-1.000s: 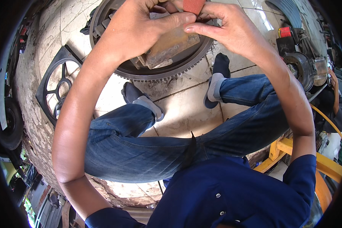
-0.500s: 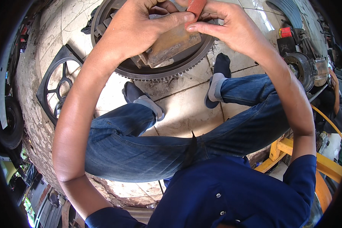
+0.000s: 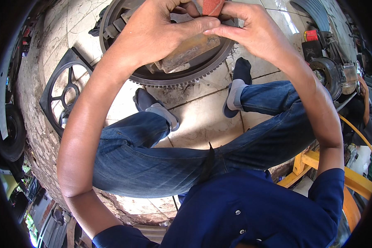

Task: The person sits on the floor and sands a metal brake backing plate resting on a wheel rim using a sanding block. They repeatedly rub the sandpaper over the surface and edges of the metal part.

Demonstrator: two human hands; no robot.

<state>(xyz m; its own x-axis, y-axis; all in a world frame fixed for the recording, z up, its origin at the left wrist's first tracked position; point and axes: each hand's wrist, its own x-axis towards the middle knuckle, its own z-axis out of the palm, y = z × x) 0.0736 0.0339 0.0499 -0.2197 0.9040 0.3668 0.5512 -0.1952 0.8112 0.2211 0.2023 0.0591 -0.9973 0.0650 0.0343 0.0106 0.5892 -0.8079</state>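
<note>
Both hands meet at the top of the view over a round toothed flywheel [image 3: 169,79]. Between them is a small reddish strip of sandpaper [image 3: 213,7], its upper end cut off by the frame. My left hand [image 3: 159,35] pinches it from the left, thumb stretched toward the other thumb. My right hand [image 3: 256,29] grips it from the right, its thumb tip touching or nearly touching the left one. Under the hands, a rusty rectangular metal block [image 3: 190,54] rests on the flywheel. Some fingers of both hands are hidden.
A black fan shroud [image 3: 49,99] leans at the left by a rough log-like edge [image 3: 33,124]. Machine parts [image 3: 328,74] stand on the tiles at the right. A yellow frame [image 3: 355,180] is beside my right elbow. Another person's arm [image 3: 364,99] shows at the far right.
The sandpaper has tilted, and its lower end no longer shows below the thumbs. My left hand has shifted slightly right, bringing the thumbs closer together. Legs and surroundings stay the same.
</note>
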